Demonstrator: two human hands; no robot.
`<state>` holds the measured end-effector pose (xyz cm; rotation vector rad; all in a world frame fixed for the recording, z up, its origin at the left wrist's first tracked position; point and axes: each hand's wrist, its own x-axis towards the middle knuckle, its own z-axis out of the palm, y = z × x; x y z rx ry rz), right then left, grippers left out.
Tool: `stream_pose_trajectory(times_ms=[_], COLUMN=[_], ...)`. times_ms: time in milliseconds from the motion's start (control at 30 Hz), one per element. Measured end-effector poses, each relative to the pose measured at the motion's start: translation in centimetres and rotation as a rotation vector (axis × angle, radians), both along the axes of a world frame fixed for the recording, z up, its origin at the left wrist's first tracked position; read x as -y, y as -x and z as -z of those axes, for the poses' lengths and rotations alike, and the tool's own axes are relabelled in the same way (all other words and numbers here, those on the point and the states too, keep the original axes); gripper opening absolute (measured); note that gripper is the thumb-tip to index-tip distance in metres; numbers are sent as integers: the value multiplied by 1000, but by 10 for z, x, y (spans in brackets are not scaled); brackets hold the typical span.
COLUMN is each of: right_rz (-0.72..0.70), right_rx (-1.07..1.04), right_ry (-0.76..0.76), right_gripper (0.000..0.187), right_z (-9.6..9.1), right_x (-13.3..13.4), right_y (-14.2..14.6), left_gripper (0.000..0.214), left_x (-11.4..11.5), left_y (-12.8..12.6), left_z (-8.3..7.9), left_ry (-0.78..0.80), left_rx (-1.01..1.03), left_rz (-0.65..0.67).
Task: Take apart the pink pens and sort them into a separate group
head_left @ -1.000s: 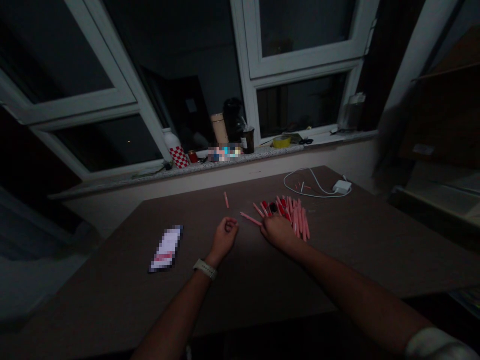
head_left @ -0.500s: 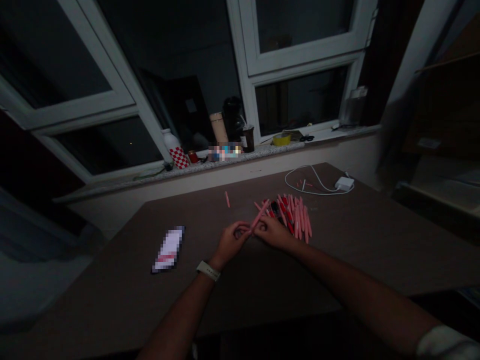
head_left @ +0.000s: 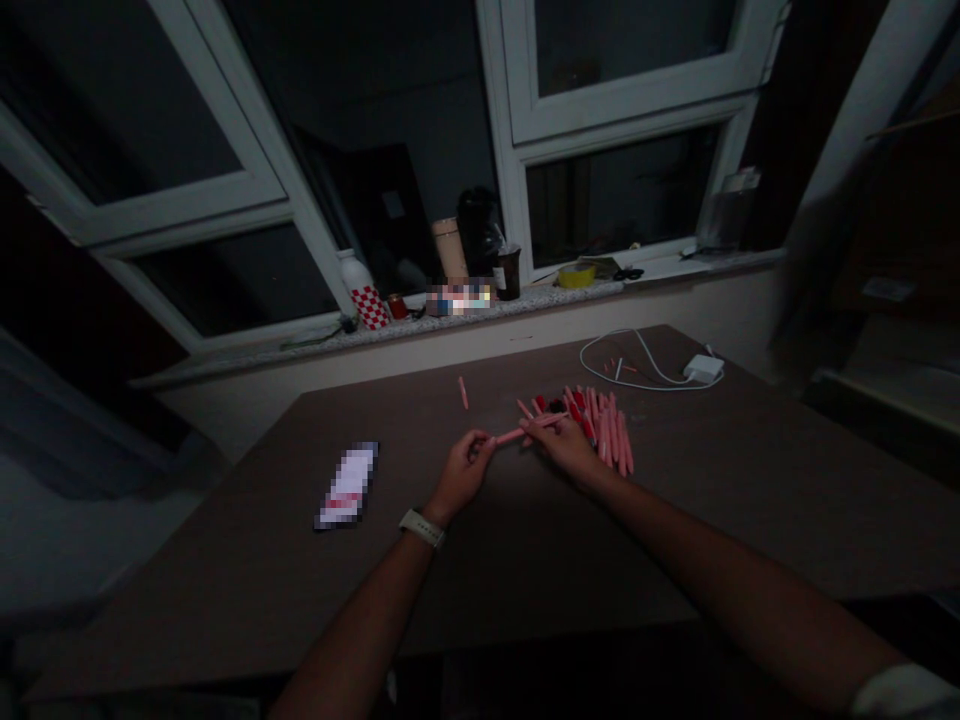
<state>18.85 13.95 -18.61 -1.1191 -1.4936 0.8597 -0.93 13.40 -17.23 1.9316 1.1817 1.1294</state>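
- The dark table (head_left: 525,560) fills the lower view; its far edge runs under a windowsill (head_left: 300,345) crowded with bottles and cups, among them a red-and-white checked bottle (head_left: 366,292).
- Both forearms reach in from the near edge toward the table's middle; the left wrist wears a pale watch (head_left: 421,527).
- A pile of pink pens (head_left: 609,430) lies right of the middle, toward the far edge, just beyond the right hand.
- A white charger (head_left: 703,368) with its looped cable (head_left: 600,350) sits near the far right corner, apart from the pile.
- A flat packet (head_left: 346,485) lies toward the left side, well apart from the hands.
- The left hand (head_left: 463,475) is curled, its fingertips closed on the near end of one pink pen (head_left: 521,432).
- The right hand (head_left: 568,448) pinches the same pen's far end, beside the pile.
- That pen is held level between the two hands, just above the table's middle.
- A short pink piece (head_left: 463,392) lies alone nearer the far edge.
- As I judge it, the step in hand is working a single pen taken from the pile. Further handling calls for a firm pinch at each end and a straight pull or twist along its length, as the pen is thin and the light poor.
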Motion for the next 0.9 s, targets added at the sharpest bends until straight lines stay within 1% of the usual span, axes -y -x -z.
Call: stream_pose_trajectory(times_ms=[100, 200, 433, 600, 700, 800, 900], right_rz=[-10, -49, -84, -55, -35, -43, -62], right_rx=[-61, -102, -154, -264, -268, -263, -247], right_ry=[13, 41, 59, 108, 111, 103, 67], right_gripper=[43, 43, 43, 39, 39, 38, 38], right_z=[-2, -3, -1, -2, -5, -5, -5], right_x=[4, 6, 6, 8, 11, 12, 13], right_y=[2, 2, 2, 6, 7, 8, 7], left_gripper=[28, 31, 38, 35, 34, 38, 42], left_x=[0, 0, -1, -1, -2, -4, -6], left_y=[0, 1, 2, 4, 4, 4, 4], left_z=[2, 3, 5, 6, 8, 11, 13], left_ry=[7, 11, 39, 51, 51, 64, 74], left_rx=[-9, -15, -19, -25, -30, -13, 1], left_rz=[29, 50, 90, 140, 160, 146, 97])
